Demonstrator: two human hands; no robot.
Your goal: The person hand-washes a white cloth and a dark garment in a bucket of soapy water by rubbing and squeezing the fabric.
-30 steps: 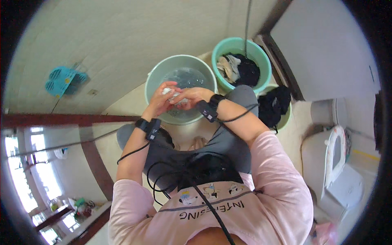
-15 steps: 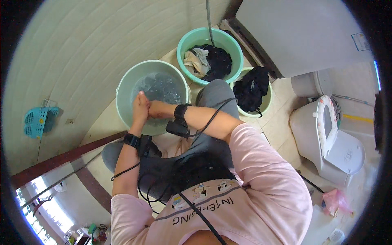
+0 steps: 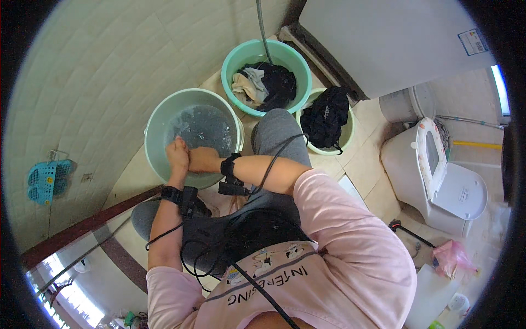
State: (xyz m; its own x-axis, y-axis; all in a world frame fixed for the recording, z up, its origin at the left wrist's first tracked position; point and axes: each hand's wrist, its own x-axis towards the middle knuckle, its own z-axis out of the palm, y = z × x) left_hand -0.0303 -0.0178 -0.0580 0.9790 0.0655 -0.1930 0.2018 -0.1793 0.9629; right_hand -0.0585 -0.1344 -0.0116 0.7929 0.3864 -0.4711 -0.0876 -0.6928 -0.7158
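Note:
Both hands are together over the near side of a pale green bucket (image 3: 155, 118) of greyish, bubbly water (image 3: 205, 129). My left hand (image 3: 177, 154) is curled closed, its knuckles toward the water. Pressed against its right side is my right hand (image 3: 204, 159), also in a fist. Whatever the fingers may hold is hidden from this view. Each wrist wears a black strap (image 3: 172, 194) with a small dark box and a cable.
Beyond the bucket stands a turquoise basin (image 3: 302, 66) with wet dark and light clothes and a hose. A smaller pale basin (image 3: 348, 134) holds black clothing (image 3: 327, 117). A toilet (image 3: 402, 164) is at right; blue slippers (image 3: 48, 181) hang on the left wall.
The whole view has shifted, so the basins and toilet sit further left. My hands stay together over the bucket; the raised left thumb tip no longer stands out and the fingers look more curled.

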